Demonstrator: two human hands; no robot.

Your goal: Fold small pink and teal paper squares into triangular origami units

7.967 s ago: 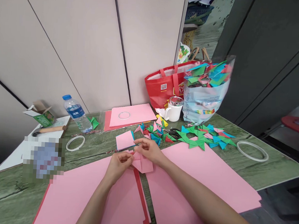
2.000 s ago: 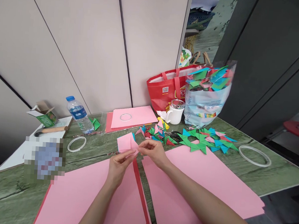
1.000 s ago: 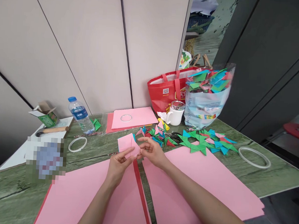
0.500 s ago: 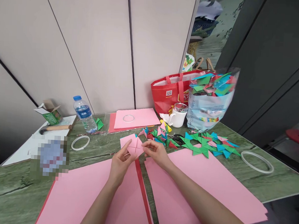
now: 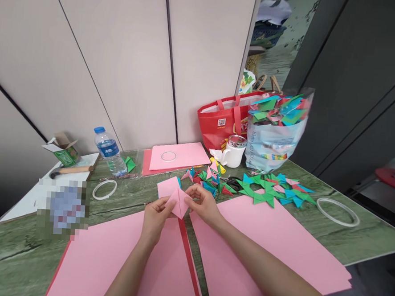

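I hold my two grips above a green counter [image 5: 14, 248]. My left grip [image 5: 157, 211] pinches the left corner of a folded pink paper [image 5: 180, 201] between thumb and fingers; my right grip [image 5: 202, 204] pinches the right corner in the same way. The folded pink paper thus lies between the two grips, a diamond with a line running from its far point to its near one. Just beyond it sits a small stack of squares [image 5: 167, 186], pink on top with blue at the edge. Beneath my left forearm lie large pink sheets [image 5: 111, 250] with a red margin; beneath my right forearm lies a second pink stack [image 5: 262, 241]. Beyond my right grip: a heap of small folded pieces [image 5: 212, 169], black-handled scissors [image 5: 228, 181] and, farther right, a green star-shaped ring [image 5: 263, 197]. Farther out on that side stand a white mug [image 5: 233, 155], a red bag [image 5: 212, 131] and a plastic bag [image 5: 271, 141] filled with coloured folds. Leftward and beyond my left grip are a white hoop [image 5: 101, 198], a water bottle [image 5: 108, 151] and a wooden-handled tool [image 5: 74, 170].
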